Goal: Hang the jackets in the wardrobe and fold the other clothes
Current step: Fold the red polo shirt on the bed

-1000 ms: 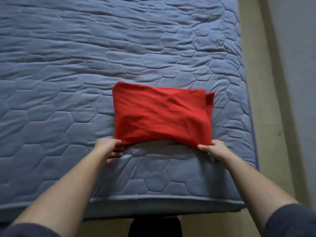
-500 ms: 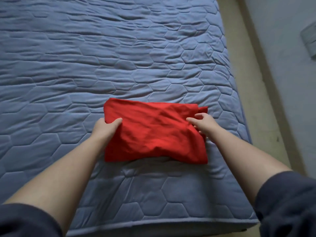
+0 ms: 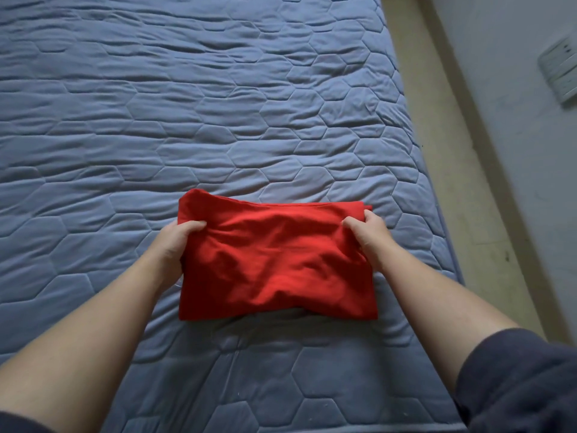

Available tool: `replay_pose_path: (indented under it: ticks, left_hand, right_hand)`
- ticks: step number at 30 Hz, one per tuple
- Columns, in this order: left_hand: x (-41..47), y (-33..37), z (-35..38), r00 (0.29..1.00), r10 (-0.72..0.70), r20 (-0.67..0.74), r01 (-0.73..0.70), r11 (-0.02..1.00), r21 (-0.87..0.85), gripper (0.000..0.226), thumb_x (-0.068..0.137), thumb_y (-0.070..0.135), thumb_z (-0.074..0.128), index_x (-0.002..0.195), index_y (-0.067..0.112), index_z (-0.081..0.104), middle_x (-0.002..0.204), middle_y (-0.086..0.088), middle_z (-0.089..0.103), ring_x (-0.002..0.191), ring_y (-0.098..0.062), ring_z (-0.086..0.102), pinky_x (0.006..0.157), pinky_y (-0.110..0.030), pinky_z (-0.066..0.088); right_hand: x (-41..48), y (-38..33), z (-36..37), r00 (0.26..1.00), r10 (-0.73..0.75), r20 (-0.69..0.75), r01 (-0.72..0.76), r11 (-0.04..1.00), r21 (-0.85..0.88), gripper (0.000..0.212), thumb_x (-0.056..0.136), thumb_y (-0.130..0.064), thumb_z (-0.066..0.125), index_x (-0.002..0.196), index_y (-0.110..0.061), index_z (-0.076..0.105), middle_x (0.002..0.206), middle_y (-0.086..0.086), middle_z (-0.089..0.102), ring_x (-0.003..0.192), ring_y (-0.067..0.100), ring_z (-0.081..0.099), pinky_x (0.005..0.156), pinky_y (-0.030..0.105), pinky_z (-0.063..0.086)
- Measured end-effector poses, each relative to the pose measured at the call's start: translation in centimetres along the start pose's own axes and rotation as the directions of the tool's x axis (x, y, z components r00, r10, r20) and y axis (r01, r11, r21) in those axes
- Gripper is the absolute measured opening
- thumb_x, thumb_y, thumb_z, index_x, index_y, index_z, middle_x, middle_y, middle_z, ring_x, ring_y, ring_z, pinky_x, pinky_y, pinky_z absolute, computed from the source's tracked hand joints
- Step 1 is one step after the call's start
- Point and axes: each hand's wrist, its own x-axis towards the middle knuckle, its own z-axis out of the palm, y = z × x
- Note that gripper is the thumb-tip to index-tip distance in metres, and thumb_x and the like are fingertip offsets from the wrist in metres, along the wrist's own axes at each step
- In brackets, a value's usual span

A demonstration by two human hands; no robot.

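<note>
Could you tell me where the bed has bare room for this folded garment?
The blue mattress is bare beyond the red garment and to its left; a narrower strip borders the mattress's right edge. It is crowded nearer, where the left hand and right hand grip the garment's sides.

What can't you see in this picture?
Head view:
The red cloth: folded up, so its kind stays hidden.
The left hand and right hand: fingers mostly under the cloth.
The wall socket: cut off by the right edge.
The wardrobe and jackets: outside the frame.
</note>
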Motion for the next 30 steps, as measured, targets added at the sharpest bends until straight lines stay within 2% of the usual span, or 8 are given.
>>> replay_pose_path:
  ticks: [3, 5, 9, 15, 20, 23, 27, 30]
  left_hand:
    - [-0.4, 0.5, 0.0, 0.997, -0.065, 0.036, 0.067, 0.997, -0.046, 0.015, 0.09, 0.01, 0.05, 0.098, 0.012, 0.062, 0.077, -0.006, 0.067, 0.066, -0.018, 0.062, 0.073, -0.031, 0.049]
    - [-0.6, 0.6, 0.1, 0.995, -0.086, 0.044, 0.089, 0.992, -0.085, 0.015, 0.088, 0.011, 0.048, 0.088, 0.013, 0.063, 0.067, -0.003, 0.069, 0.058, -0.015, 0.064, 0.07, -0.029, 0.05]
    - [-0.8, 0.5, 0.2, 0.993, -0.079, 0.089, 0.094, 0.98, -0.177, 0.022, 0.084, 0.01, 0.041, 0.079, 0.013, 0.063, 0.062, -0.002, 0.07, 0.053, -0.014, 0.066, 0.067, -0.031, 0.049]
    - [-1.4, 0.3, 0.3, 0.987, -0.067, 0.148, 0.088, 0.986, -0.142, 0.024, 0.079, 0.008, 0.039, 0.082, 0.012, 0.062, 0.065, -0.005, 0.069, 0.057, -0.018, 0.066, 0.064, -0.029, 0.053]
    - [-2.7, 0.2, -0.2, 0.975, -0.077, 0.207, 0.102, 0.988, -0.116, 0.038, 0.058, 0.007, 0.041, 0.087, 0.01, 0.066, 0.068, -0.007, 0.071, 0.059, -0.02, 0.067, 0.062, -0.03, 0.055]
    - [-3.3, 0.2, -0.8, 0.977, -0.07, 0.201, 0.09, 0.992, -0.092, 0.042, 0.056, 0.006, 0.045, 0.091, 0.011, 0.068, 0.073, -0.007, 0.072, 0.067, -0.022, 0.067, 0.071, -0.036, 0.052]
    - [-3.9, 0.5, -1.5, 0.98, -0.068, 0.189, 0.088, 0.991, -0.101, 0.034, 0.076, 0.003, 0.04, 0.095, 0.01, 0.067, 0.075, -0.007, 0.073, 0.067, -0.021, 0.069, 0.068, -0.032, 0.056]
    - [-3.8, 0.7, -1.6, 0.975, -0.058, 0.212, 0.081, 0.992, -0.098, 0.027, 0.084, 0.004, 0.043, 0.098, 0.011, 0.066, 0.076, -0.008, 0.073, 0.065, -0.019, 0.07, 0.065, -0.03, 0.058]
  right_hand:
    - [0.0, 0.1, 0.3, 0.984, 0.107, 0.139, -0.114, 0.993, 0.043, 0.041, 0.079, -0.024, 0.076, 0.113, -0.009, 0.059, 0.105, 0.009, 0.066, 0.096, 0.025, 0.065, 0.09, 0.04, 0.053]
    - [-0.1, 0.1, 0.5, 0.979, 0.123, 0.164, -0.12, 0.992, -0.028, 0.051, 0.076, -0.031, 0.079, 0.118, -0.009, 0.059, 0.11, 0.008, 0.066, 0.103, 0.024, 0.064, 0.095, 0.04, 0.051]
    - [-0.3, -0.1, 1.2, 0.964, 0.15, 0.22, -0.131, 0.987, -0.098, 0.038, 0.077, -0.021, 0.078, 0.11, -0.008, 0.066, 0.104, 0.011, 0.069, 0.096, 0.026, 0.065, 0.089, 0.04, 0.052]
    - [-1.1, -0.1, 1.3, 0.935, 0.201, 0.291, -0.242, 0.963, 0.115, 0.03, 0.085, -0.013, 0.062, 0.114, -0.006, 0.06, 0.093, 0.013, 0.066, 0.074, 0.024, 0.062, 0.071, 0.035, 0.049]
    - [-2.6, 0.2, -0.1, 0.912, 0.179, 0.369, -0.258, 0.95, 0.178, 0.014, 0.081, -0.001, 0.056, 0.082, -0.013, 0.061, 0.062, 0.004, 0.063, 0.052, 0.016, 0.06, 0.056, 0.025, 0.048]
    - [-3.6, -0.2, -0.9, 0.885, 0.147, 0.442, -0.263, 0.94, 0.215, 0.016, 0.079, 0.007, 0.053, 0.083, -0.007, 0.059, 0.06, 0.008, 0.057, 0.051, 0.017, 0.056, 0.052, 0.023, 0.046]
    - [-4.8, -1.1, -1.9, 0.87, 0.212, 0.445, -0.367, 0.881, 0.298, 0.021, 0.081, 0.005, 0.044, 0.081, -0.006, 0.062, 0.06, 0.007, 0.066, 0.049, 0.018, 0.063, 0.049, 0.025, 0.053]
    - [-5.5, -0.9, -3.3, 0.831, 0.295, 0.471, -0.477, 0.813, 0.334, 0.024, 0.073, -0.003, 0.044, 0.084, -0.004, 0.066, 0.069, 0.01, 0.068, 0.057, 0.022, 0.064, 0.058, 0.027, 0.055]
